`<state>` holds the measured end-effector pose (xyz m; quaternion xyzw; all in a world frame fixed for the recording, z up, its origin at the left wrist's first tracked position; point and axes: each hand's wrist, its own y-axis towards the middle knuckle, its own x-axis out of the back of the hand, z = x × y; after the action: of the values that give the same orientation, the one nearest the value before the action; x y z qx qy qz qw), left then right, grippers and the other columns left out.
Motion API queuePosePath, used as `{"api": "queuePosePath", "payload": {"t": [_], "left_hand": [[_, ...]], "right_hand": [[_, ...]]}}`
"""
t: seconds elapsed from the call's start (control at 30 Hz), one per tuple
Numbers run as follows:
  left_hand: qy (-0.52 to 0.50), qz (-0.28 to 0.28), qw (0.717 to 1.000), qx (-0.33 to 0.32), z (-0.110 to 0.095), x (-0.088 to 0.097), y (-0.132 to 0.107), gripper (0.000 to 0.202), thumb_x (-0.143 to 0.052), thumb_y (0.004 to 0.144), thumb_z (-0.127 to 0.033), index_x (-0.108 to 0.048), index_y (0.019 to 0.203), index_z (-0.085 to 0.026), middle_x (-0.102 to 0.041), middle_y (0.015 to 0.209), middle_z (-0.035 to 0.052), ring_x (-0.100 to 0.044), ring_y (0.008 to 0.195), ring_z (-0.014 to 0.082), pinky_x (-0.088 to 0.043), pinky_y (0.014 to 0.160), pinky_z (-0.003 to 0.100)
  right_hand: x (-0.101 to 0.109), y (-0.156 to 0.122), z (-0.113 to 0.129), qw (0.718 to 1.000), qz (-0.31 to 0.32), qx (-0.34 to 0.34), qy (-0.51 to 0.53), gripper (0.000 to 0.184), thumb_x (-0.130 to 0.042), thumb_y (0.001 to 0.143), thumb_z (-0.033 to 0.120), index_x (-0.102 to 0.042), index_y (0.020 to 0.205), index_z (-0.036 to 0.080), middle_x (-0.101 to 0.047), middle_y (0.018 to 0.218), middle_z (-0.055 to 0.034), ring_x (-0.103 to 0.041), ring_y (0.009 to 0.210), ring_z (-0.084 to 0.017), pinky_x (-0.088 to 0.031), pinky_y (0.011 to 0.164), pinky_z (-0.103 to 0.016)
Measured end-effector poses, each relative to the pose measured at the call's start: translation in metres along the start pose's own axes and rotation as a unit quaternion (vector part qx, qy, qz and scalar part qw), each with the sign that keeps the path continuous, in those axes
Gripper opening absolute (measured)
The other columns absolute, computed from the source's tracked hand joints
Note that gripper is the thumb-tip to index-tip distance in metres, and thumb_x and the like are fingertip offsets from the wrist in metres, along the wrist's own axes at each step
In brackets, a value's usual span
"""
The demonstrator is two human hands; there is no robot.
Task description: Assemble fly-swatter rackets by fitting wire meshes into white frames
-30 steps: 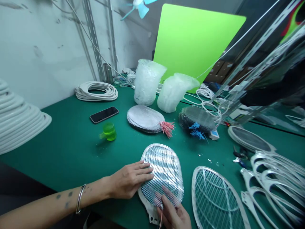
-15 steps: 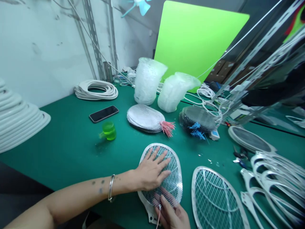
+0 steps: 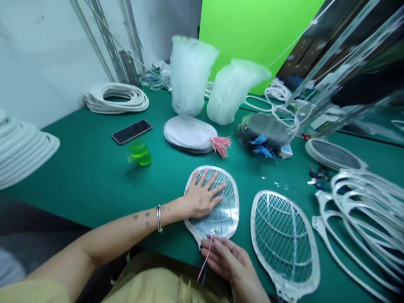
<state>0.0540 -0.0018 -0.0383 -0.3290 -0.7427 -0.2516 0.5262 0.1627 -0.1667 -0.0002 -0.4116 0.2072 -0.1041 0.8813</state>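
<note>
My left hand lies flat with spread fingers on the metal mesh set in a white racket-head frame. At the frame's lower end, my right hand has its thumb and fingers closed at a thin pink wire, whose end hangs down. Below the fingers a short blue wire shows. The neck of the frame is partly hidden behind the right hand. To the right lies another racket head with white ribs over mesh.
Loose white frames lie at right, near a mesh-filled oval. Behind are mesh stacks with pink wires and blue wires, plus two plastic-wrapped bundles. A phone, green tape dispenser and frame stacks are leftward.
My right hand has come out from beneath the mesh's lower edge, and the mesh now lies flatter in the frame. My left hand stays spread on it. The camera view has tilted downward.
</note>
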Motion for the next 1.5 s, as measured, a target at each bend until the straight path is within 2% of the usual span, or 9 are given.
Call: {"api": "queuePosePath", "payload": {"t": [0.1,0.2,0.3,0.37,0.5,0.93,1.2,1.3,1.5], "left_hand": [[0.029,-0.025,0.999,-0.006,0.001,-0.004,-0.002,0.054,-0.028,0.099,-0.053,-0.025,0.150,-0.037,-0.011,0.161,0.0035,-0.003,0.146,0.0379,-0.001,0.113,0.065],[0.039,-0.031,0.999,-0.013,0.001,-0.005,-0.003,0.054,-0.027,0.099,-0.053,-0.025,0.150,-0.036,-0.012,0.160,0.0033,-0.003,0.146,0.0375,-0.002,0.113,0.065],[0.050,-0.027,0.998,-0.017,0.000,-0.003,-0.003,0.055,-0.027,0.099,-0.053,-0.024,0.151,-0.035,-0.014,0.160,0.0059,-0.005,0.146,0.0386,-0.004,0.112,0.066],[0.057,-0.026,0.998,-0.018,-0.001,-0.002,-0.004,0.055,-0.029,0.099,-0.052,-0.024,0.151,-0.034,-0.015,0.160,0.0066,-0.007,0.146,0.0395,-0.004,0.111,0.067],[0.063,-0.011,0.998,-0.024,0.000,0.002,-0.003,0.055,-0.033,0.098,-0.044,-0.024,0.151,-0.032,-0.013,0.160,0.0075,-0.005,0.145,0.0405,-0.004,0.110,0.069],[0.073,0.003,0.996,-0.054,0.005,-0.001,-0.005,0.064,-0.026,0.098,-0.047,-0.020,0.152,-0.012,-0.009,0.159,0.0152,0.002,0.145,0.0425,-0.002,0.109,0.070],[0.017,0.063,0.997,-0.035,0.012,0.013,0.000,0.070,-0.036,0.091,-0.028,-0.013,0.151,-0.001,-0.004,0.159,0.0201,0.003,0.147,0.0343,0.000,0.116,0.059],[-0.059,-0.013,0.998,-0.025,0.013,0.031,-0.021,0.069,-0.039,0.089,-0.024,-0.016,0.148,0.004,-0.017,0.157,0.0230,-0.009,0.147,0.0279,-0.011,0.119,0.049],[-0.089,-0.059,0.945,-0.310,-0.009,0.038,-0.101,0.031,-0.052,0.089,-0.016,-0.062,0.118,-0.017,-0.057,0.136,0.0069,-0.039,0.137,0.0240,-0.019,0.120,0.050]], "right_hand": [[0.020,-0.015,-0.001,0.986,0.061,-0.015,-0.155,0.054,-0.068,0.073,0.063,-0.069,0.094,0.013,-0.074,0.077,-0.0087,-0.069,0.063,-0.014,-0.050,0.056,-0.020],[0.031,-0.016,0.011,0.931,-0.020,0.127,-0.343,0.049,-0.053,0.086,0.062,-0.068,0.098,0.018,-0.070,0.069,-0.0042,-0.064,0.054,-0.015,-0.050,0.053,-0.026],[0.028,0.005,0.027,0.752,-0.128,0.380,-0.524,0.046,-0.047,0.093,0.051,-0.059,0.123,0.018,-0.068,0.116,-0.0118,-0.064,0.106,-0.026,-0.050,0.092,-0.041],[0.024,0.025,0.033,0.626,-0.108,0.478,-0.606,0.058,-0.045,0.095,0.047,-0.042,0.141,0.011,-0.043,0.147,-0.0176,-0.035,0.138,-0.031,-0.031,0.112,-0.049],[0.024,0.055,0.030,0.505,-0.062,0.486,-0.710,0.083,-0.041,0.095,0.052,0.001,0.153,0.009,-0.016,0.158,-0.0192,-0.011,0.145,-0.029,-0.024,0.116,-0.050],[0.028,0.054,0.043,0.517,-0.014,0.437,-0.736,0.097,-0.037,0.090,0.065,0.022,0.148,0.013,0.004,0.159,-0.0152,0.000,0.145,-0.029,-0.021,0.117,-0.051],[0.028,0.073,0.056,0.454,0.062,0.444,-0.770,0.108,-0.038,0.082,0.076,0.021,0.148,0.014,0.013,0.157,-0.0135,0.005,0.145,-0.030,-0.013,0.118,-0.049],[0.032,0.078,0.052,0.434,0.052,0.443,-0.782,0.106,-0.036,0.081,0.077,0.018,0.149,0.016,0.014,0.157,-0.0140,0.005,0.145,-0.031,-0.012,0.118,-0.051],[0.032,0.078,0.054,0.422,0.069,0.433,-0.794,0.095,-0.034,0.086,0.073,0.007,0.152,0.019,0.008,0.158,-0.0121,0.007,0.145,-0.031,-0.011,0.118,-0.051]]}}
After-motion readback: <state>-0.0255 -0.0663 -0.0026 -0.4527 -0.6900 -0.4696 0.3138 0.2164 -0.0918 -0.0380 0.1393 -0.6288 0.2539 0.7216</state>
